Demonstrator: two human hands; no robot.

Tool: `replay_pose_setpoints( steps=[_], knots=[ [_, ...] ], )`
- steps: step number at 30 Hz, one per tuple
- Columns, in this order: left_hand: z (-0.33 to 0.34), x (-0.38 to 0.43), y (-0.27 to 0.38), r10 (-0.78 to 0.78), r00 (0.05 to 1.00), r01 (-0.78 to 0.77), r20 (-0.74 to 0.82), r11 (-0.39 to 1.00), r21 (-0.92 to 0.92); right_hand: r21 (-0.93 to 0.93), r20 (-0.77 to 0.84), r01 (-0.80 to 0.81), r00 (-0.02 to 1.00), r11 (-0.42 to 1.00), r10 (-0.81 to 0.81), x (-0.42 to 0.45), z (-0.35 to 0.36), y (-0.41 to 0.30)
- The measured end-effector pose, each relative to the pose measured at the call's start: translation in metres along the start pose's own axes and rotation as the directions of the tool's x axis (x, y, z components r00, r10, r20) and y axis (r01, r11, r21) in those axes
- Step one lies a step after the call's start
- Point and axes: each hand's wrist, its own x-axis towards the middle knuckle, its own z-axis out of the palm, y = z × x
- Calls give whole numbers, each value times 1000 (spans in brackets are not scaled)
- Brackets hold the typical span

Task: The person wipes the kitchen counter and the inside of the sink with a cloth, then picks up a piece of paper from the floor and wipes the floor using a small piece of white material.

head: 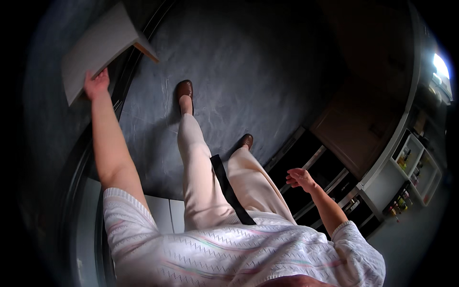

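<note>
At the upper left, my left hand (96, 83) grips the near edge of a white flat-topped piece, possibly a small stool (102, 39). Its far end bends down into a short side with a wood-coloured edge. Some of my fingers are hidden against its underside. The arm is stretched out over a dark sliding-door track (123, 84). On the other side, my right hand (300, 179) hangs in the air with fingers loosely bent and nothing in it. It is nearest to a dark built-in appliance (322, 172).
Dark grey flooring (215, 93) lies around my brown shoes. A brown cabinet door (353, 125) stands at the right beneath a pale counter edge (387, 150). On the counter a white divided rack (425, 168) holds small bottles. A black strap (229, 190) hangs at my waist.
</note>
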Motion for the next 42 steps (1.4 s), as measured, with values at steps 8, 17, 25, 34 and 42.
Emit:
replay_pose_setpoints(
  steps=[8, 17, 25, 34, 42],
  knots=[
    [-74, 123, 61, 95, 992, -76, 79, 974, -213, -217, -172, -230, 966, 949, 194, -16, 0, -57],
    [-85, 51, 12, -299, 950, 274, -94, 939, -209, -111, -125, -108, 988, 988, 94, -28, -17, -59],
    [-27, -89, -7, -237, 971, 206, -11, 819, 535, -14, -9, 91, 996, 996, -92, 3, -54, -5],
    [27, -284, -122, -326, 932, -210, 159, -128, 969, 190, -98, 494, 869, 848, -484, 30, -164, 26],
    [169, -391, -218, -499, 640, -765, 584, -492, 416, 427, -376, 634, 773, 645, -511, -3, -287, -31]
  ],
)
